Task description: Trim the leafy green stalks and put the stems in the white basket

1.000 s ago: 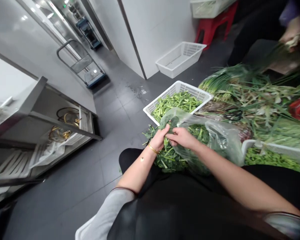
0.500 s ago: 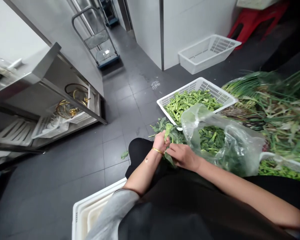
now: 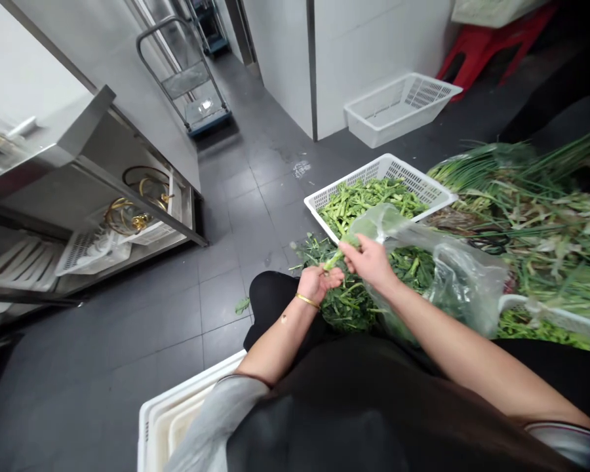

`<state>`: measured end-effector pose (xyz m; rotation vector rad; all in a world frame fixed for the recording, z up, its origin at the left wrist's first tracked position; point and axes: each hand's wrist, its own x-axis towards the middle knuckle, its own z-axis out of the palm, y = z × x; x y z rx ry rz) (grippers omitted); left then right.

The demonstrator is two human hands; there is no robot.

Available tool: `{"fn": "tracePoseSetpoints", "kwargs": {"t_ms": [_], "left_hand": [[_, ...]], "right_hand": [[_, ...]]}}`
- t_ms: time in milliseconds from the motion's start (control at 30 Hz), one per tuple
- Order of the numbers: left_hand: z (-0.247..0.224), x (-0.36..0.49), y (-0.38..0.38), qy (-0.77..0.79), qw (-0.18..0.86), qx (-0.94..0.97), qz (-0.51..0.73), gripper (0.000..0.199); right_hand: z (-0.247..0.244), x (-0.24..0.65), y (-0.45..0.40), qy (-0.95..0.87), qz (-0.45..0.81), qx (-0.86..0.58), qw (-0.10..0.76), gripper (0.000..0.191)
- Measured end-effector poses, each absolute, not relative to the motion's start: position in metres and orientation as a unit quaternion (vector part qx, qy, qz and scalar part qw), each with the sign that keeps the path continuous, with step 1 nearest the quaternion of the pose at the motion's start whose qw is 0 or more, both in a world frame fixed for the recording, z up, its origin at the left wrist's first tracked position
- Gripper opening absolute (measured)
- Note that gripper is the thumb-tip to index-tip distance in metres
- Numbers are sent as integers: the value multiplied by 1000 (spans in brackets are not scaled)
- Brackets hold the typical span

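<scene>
A green vegetable stem, apparently a leafy flowering green, slants between my two hands. My right hand pinches its upper end with thumb and fingers. Palm up, my left hand lies at the stem's lower end with its fingers stretched out and loosely apart. A gold bangle circles the left wrist. Below and around the hands is a heap of loose dark leaves. Just beyond stands a white slotted basket holding many trimmed green stems.
A clear plastic bag with leafy greens lies at right, beside piled spring onions. Another white basket holds greens. Further off are an unfilled white basket, a red stool, a trolley and a steel shelf.
My right hand has risen from beside the left wrist to the stem's upper end. My left hand has loosened from a closed grip, and the stem has tipped over to the right.
</scene>
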<state>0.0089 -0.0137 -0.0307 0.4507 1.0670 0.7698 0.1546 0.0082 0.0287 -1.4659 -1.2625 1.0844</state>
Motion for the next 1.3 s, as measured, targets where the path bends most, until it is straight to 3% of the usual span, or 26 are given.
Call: {"fn": "tracePoseSetpoints", "kwargs": {"t_ms": [67,233,367,433,533,600,700,833,967,1167,1300], "left_hand": [[-40,4,-21,524,779,180,294,17],[-27,-4,-26,534,730,267,333,27],[3,8,-21,459,716,407,333,30],[7,18,-22,490,645,445,382,30],[1,32,-21,527,589,422,444,32],[-4,36,-17,532,622,364,445,35],[0,30,-8,484,726,269,407,38],[16,14,-8,359,856,195,317,35],[22,19,-19,365,866,222,261,38],[9,45,-30,448,749,268,408,49],[2,54,-28,446,741,288,411,50]], "right_hand": [[36,168,7,-485,453,-576,477,37],[39,190,7,-468,629,-506,360,44],[29,177,8,-479,652,-484,334,45],[24,168,3,-531,590,-527,305,45],[24,155,-19,-655,369,-596,281,40],[30,148,-39,-712,265,-591,269,33],[41,149,-58,-782,243,-525,233,28],[46,174,-39,-702,372,-557,240,35],[39,185,-13,-630,472,-529,316,37],[17,164,-21,-763,63,-564,310,32],[0,167,-21,-783,-37,-543,302,37]]}}
